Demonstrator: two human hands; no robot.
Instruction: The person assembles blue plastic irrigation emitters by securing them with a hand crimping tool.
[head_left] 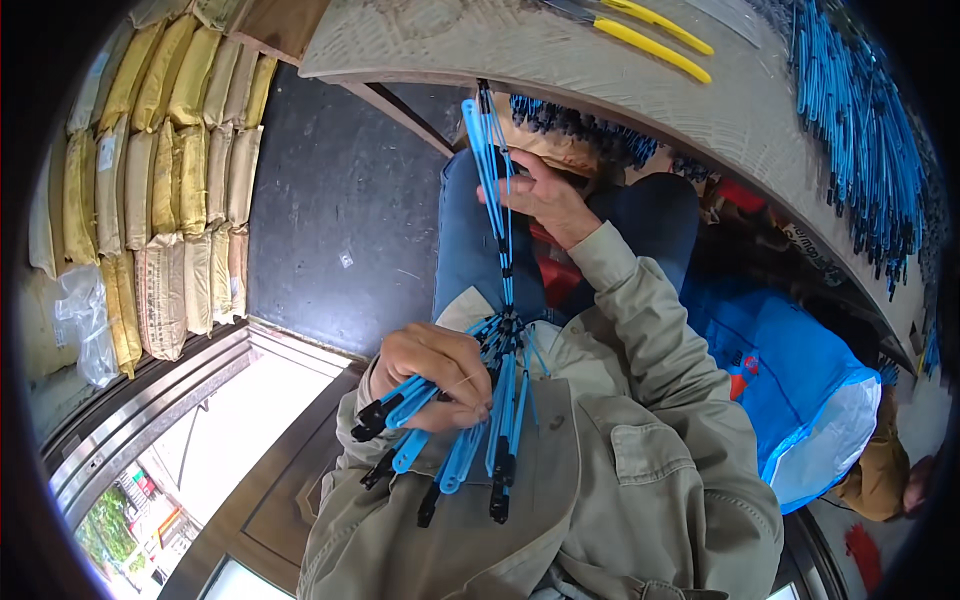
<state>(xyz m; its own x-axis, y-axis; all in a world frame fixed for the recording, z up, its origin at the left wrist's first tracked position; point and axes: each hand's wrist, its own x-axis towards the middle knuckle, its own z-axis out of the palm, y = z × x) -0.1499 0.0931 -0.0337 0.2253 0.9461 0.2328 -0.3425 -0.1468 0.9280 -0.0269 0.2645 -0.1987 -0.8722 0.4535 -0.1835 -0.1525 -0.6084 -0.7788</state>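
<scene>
My left hand (430,375) is closed round a bundle of blue straps (462,455) in front of my chest. Their looped ends and black tips fan out below my fingers. A thin dark thread or tie gathers the straps at a knot (510,325). From there a stretched blue strand (503,235) runs up to the table edge, with more blue loops (476,130) near its top. Beside that strand is my right hand (545,200), its fingers stretched out and spread. Whether its fingertips touch the strand I cannot tell.
Yellow-handled pliers (655,40) lie on the curved table (400,40) ahead. A large heap of blue straps (860,130) hangs over its right side. At right sits a blue bag (790,360); stacked yellow and tan sacks (150,190) stand at left.
</scene>
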